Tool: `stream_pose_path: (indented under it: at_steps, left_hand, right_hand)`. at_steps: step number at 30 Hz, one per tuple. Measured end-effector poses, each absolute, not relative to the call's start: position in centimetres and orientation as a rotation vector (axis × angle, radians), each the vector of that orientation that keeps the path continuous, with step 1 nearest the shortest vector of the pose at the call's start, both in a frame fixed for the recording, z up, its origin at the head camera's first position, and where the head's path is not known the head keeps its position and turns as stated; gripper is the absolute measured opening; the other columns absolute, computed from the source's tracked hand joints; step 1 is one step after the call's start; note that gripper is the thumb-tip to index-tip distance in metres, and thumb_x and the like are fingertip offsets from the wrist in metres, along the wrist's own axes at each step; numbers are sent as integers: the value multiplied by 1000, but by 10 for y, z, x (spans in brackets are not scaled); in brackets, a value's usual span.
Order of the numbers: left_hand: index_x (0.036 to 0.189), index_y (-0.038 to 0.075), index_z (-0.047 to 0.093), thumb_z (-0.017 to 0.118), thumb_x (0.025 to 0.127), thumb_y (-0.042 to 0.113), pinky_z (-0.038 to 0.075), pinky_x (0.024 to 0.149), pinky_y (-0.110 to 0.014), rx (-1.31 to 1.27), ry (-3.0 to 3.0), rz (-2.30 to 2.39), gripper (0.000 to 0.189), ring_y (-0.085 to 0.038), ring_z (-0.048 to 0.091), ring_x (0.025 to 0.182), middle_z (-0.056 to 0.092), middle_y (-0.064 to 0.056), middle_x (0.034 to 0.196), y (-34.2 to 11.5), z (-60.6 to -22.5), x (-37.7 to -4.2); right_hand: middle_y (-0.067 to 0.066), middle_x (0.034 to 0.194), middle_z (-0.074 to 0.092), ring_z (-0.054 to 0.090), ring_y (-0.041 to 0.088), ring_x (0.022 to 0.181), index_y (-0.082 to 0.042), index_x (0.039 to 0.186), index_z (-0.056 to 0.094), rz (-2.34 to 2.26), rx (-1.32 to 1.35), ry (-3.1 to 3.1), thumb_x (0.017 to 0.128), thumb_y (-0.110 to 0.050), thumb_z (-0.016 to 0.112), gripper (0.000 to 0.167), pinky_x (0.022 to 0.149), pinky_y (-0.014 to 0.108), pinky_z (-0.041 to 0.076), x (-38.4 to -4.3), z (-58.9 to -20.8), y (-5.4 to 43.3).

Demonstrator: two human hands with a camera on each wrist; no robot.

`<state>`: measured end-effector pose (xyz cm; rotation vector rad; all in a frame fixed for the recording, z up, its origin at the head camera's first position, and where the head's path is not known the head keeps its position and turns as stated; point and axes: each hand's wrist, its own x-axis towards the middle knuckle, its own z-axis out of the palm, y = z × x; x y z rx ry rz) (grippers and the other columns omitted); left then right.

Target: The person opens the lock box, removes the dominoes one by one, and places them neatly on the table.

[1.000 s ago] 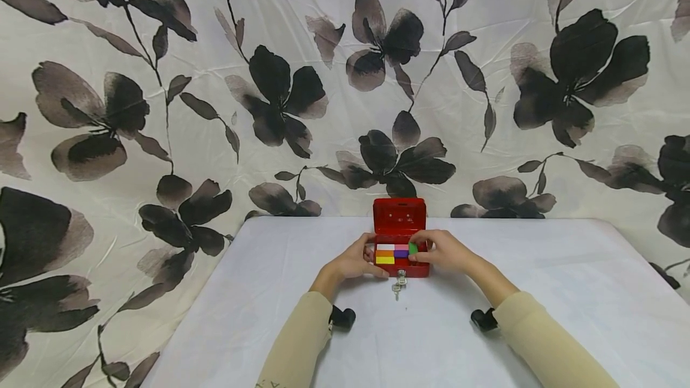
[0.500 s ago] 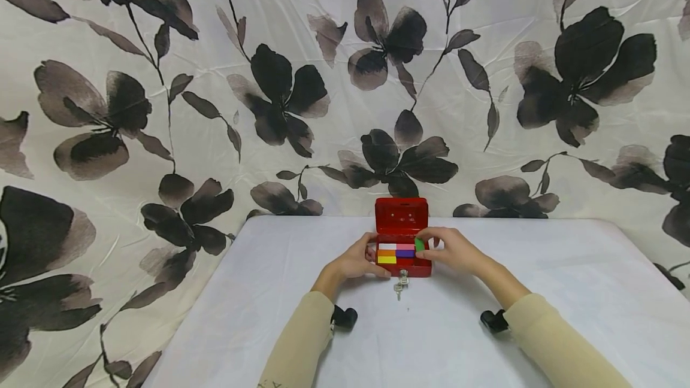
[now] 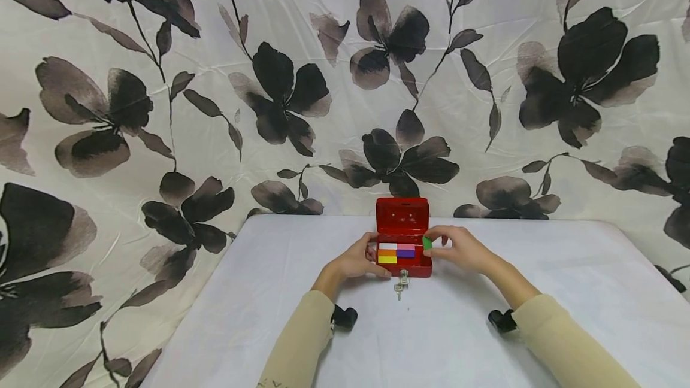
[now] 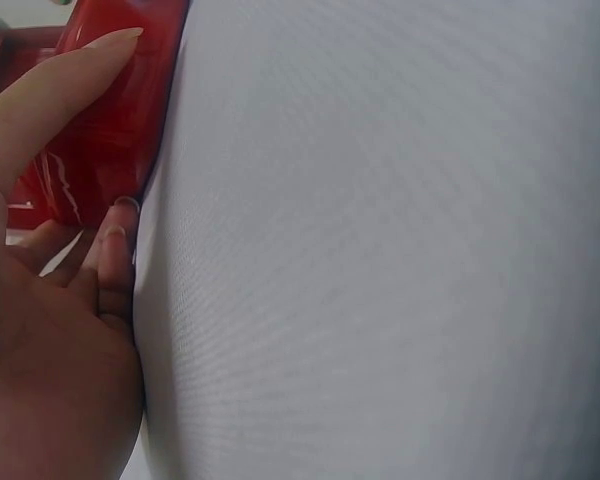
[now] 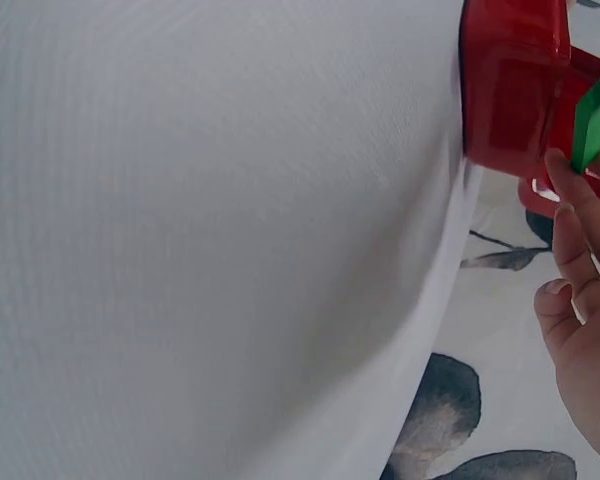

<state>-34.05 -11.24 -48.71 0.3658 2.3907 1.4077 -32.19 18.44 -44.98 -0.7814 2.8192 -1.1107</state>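
A small red cash box [image 3: 418,270] stands with its lid [image 3: 402,216] raised. Inside lie flat coloured blocks: a white block [image 3: 387,246], a pink block [image 3: 406,246], an orange block [image 3: 387,252], a purple block [image 3: 405,254] and a yellow block [image 3: 387,260]. My left hand [image 3: 353,259] grips the box's left side, its thumb [image 4: 75,85] on the front wall and the fingers along the side. Between thumb and fingertips my right hand [image 3: 463,249] pinches a green block [image 5: 589,125] at the box's right rim.
Two small keys [image 3: 399,290] hang from the lock at the box's front. A white cloth [image 3: 409,346] covers the table [image 3: 539,268]. Behind it hangs a floral curtain [image 3: 474,178], close to the raised lid. Black wrist cameras [image 3: 502,321] sit at both cuffs.
My right hand has moved right with the green block, from beside the purple and pink blocks to the box's right rim. The left hand stays on the box.
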Motion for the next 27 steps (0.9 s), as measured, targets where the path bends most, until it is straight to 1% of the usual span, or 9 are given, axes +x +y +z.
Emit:
stream_pose_path:
  at_steps: [4, 12, 22, 27]
  left_hand:
    - [152, 22, 39, 94, 73, 22, 55, 91, -36, 362, 2392, 1410, 96, -23, 51, 109, 56, -6, 112, -111, -486, -340]
    - [152, 15, 39, 93, 75, 17, 53, 90, -36, 397, 2376, 1434, 93, -23, 50, 108, 56, -8, 111, -109, -487, -341]
    - [152, 16, 39, 93, 75, 19, 53, 88, -35, 375, 2389, 1415, 94, -23, 49, 108, 55, -8, 110, -110, -488, -341]
    - [152, 17, 39, 92, 76, 20, 52, 87, -36, 386, 2388, 1408, 93, -23, 49, 109, 55, -8, 110, -111, -487, -342]
  right_hand:
    - [5, 112, 72, 59, 30, 99, -4, 125, 69, -1096, -808, 2842, 91, -26, 78, 41, 78, 37, 49, -323, -449, 190]
    - [7, 108, 73, 62, 30, 98, -1, 120, 69, -1103, -819, 2888, 90, -22, 80, 38, 80, 40, 49, -326, -455, 203]
    - [11, 108, 73, 60, 31, 97, 1, 120, 69, -1094, -759, 2896, 89, -22, 80, 40, 79, 37, 49, -328, -458, 213]
    - [12, 107, 73, 59, 29, 92, 2, 119, 69, -1054, -782, 2913, 89, -20, 80, 38, 77, 37, 48, -333, -459, 217]
